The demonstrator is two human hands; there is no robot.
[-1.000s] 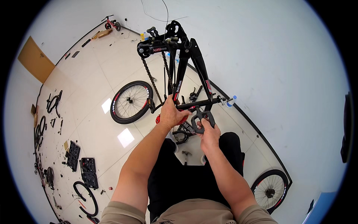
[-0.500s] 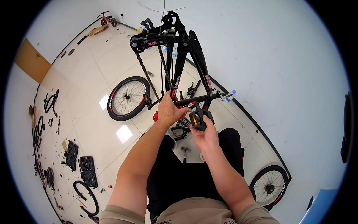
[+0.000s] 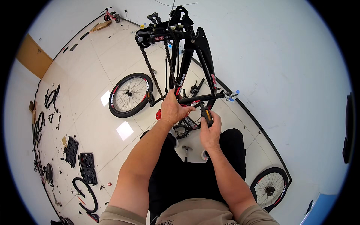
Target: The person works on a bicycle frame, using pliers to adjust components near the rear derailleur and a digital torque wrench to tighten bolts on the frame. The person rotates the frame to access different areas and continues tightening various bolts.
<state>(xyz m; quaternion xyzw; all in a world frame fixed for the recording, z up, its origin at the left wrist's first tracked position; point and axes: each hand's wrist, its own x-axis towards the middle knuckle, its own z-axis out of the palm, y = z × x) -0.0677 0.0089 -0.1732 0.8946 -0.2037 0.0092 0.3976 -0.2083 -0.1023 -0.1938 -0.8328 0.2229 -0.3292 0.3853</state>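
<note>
A black bicycle frame (image 3: 182,73) stands upended in front of me, its chain (image 3: 147,62) hanging in a long loop. My left hand (image 3: 173,111) is closed around the frame low down, beside a red chainring (image 3: 158,114); its thumb points right and its other fingertips are partly hidden. Between the fingers and thumb of my right hand (image 3: 211,132) is a black pedal (image 3: 206,115) with an amber reflector, seen edge-on at the crank. A second pedal (image 3: 150,98) shows left of the frame.
A loose wheel (image 3: 113,105) lies left of the frame; another wheel (image 3: 253,189) is at lower right. A hammer (image 3: 186,150) lies between my feet. Open black tool cases (image 3: 88,167) and several bike parts are spread at left. A white wall (image 3: 270,75) rises at right.
The pedal has turned from its broad face to edge-on, and my right hand has shifted slightly right with it. My left hand keeps its hold; the whole view has shifted slightly.
</note>
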